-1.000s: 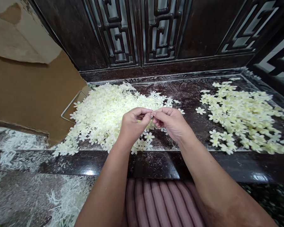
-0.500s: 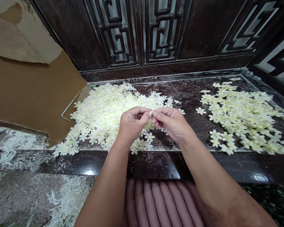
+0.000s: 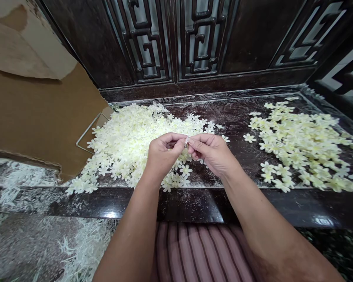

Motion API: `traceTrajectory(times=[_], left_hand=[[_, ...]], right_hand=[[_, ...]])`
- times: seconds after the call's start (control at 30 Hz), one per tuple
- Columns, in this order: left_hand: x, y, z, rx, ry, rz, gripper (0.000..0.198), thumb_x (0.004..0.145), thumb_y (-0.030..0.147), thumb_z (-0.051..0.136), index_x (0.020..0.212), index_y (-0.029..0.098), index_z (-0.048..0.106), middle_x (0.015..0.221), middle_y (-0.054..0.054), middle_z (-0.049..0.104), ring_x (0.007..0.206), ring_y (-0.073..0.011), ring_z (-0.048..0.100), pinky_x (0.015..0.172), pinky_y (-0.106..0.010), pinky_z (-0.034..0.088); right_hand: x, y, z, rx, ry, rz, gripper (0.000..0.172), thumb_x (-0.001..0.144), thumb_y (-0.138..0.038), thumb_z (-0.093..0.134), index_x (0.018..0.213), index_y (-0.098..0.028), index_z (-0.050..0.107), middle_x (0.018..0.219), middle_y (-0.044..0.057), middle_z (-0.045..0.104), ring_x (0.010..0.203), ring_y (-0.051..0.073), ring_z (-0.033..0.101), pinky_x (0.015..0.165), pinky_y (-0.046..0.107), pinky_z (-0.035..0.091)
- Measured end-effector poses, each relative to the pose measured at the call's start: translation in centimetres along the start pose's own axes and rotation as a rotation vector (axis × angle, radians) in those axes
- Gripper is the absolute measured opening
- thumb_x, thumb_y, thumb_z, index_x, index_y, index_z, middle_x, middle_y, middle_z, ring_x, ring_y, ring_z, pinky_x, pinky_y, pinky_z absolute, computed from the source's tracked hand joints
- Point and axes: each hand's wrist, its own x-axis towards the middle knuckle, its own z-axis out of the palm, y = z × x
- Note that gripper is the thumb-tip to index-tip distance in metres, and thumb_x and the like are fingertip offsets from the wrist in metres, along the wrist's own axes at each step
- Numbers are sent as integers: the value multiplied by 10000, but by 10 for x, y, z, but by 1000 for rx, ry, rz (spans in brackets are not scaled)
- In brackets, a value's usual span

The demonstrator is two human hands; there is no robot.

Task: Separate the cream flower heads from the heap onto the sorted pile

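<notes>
Both my hands meet above the dark wooden bench, fingertips nearly touching. Between them is a small white flower point(image 3: 186, 141), mostly covered by the fingers. My left hand point(image 3: 166, 150) pinches it from the left with thumb and forefinger, while my right hand point(image 3: 210, 150) grips it from the right, fingers curled. Behind and left of the hands spreads a large heap of pale, five-petalled flowers point(image 3: 135, 133). Farther right lies a second, looser pile of creamy yellow-white flowers point(image 3: 300, 145), apart from the first.
A brown cardboard box point(image 3: 38, 113) with a bent metal wire point(image 3: 88, 131) stands at the left. White shreds point(image 3: 20, 180) litter the bench edge and the floor. Behind rises a carved dark wood backrest point(image 3: 200, 39). The bench's front edge point(image 3: 191, 203) runs before my lap.
My hands have shifted very slightly left, and the fingertips have moved a little around the small flower. The heaps look the same.
</notes>
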Motion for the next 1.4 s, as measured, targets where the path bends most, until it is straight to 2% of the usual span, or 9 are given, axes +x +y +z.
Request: traceTrajectory(times=[0.2,0.37,0.47,0.6,0.77,0.9,0.97,1.17,1.4], left_hand=[[0,2,1,-17,-58,-23,106,671,233,694,741,154,694,720,-28,703,650,-107,626,621,-211,526],[0,-1,-1,80,1,-17,93,699,237,652,650,159,662,581,1,633,536,-96,556,495,-193,469],[4,-3,-11,124,206,-27,69,706,228,643,690,165,666,626,-4,641,558,-108,570,517,-219,496],[16,-7,-31,76,523,-49,97,739,256,640,771,165,653,742,-25,647,721,-160,616,740,-346,545],[18,-10,-37,340,626,147,197,782,237,607,965,178,652,1180,-104,542,1173,-274,492,1040,-457,375],[12,-11,-25,393,494,212,134,778,185,559,831,192,681,1022,-72,612,1090,-249,547,1013,-441,404],[10,-11,-18,367,387,174,156,780,195,538,806,205,691,952,-46,644,992,-223,591,939,-407,461],[6,-10,-9,317,192,139,189,778,231,532,847,197,705,894,-32,702,912,-191,638,860,-316,488],[1,-5,-5,246,139,97,192,788,231,556,893,188,711,903,-47,710,907,-185,651,860,-335,500]], right_hand=[[3,7,3,-101,123,-39,147,573,-205,717,526,-165,584,434,-53,525,406,52,436,419,201,353],[2,12,6,-247,116,-140,92,610,-176,612,533,-174,562,470,-54,523,455,63,442,459,206,350],[3,9,5,-224,187,-141,97,623,-153,593,539,-176,551,464,-64,496,452,60,415,463,205,333],[5,2,-8,-118,325,-115,161,693,-266,651,588,-174,569,519,-38,543,468,68,429,474,212,357],[1,-14,-53,-526,487,-47,139,744,-330,676,756,-194,650,774,42,653,640,140,558,608,293,468],[-4,-23,-99,-1478,614,31,243,817,-251,592,1031,-158,657,1105,143,628,1077,295,528,852,406,428],[-6,-22,-114,-1719,577,121,269,827,-193,544,1063,-117,650,1148,196,604,1126,347,493,874,441,394],[-8,-21,-129,-1709,552,46,182,750,-47,512,833,-82,670,980,231,651,1029,357,544,870,451,343],[-17,-42,-139,-1393,685,-156,194,695,-49,540,553,-181,533,620,95,599,762,255,569,691,356,366]])
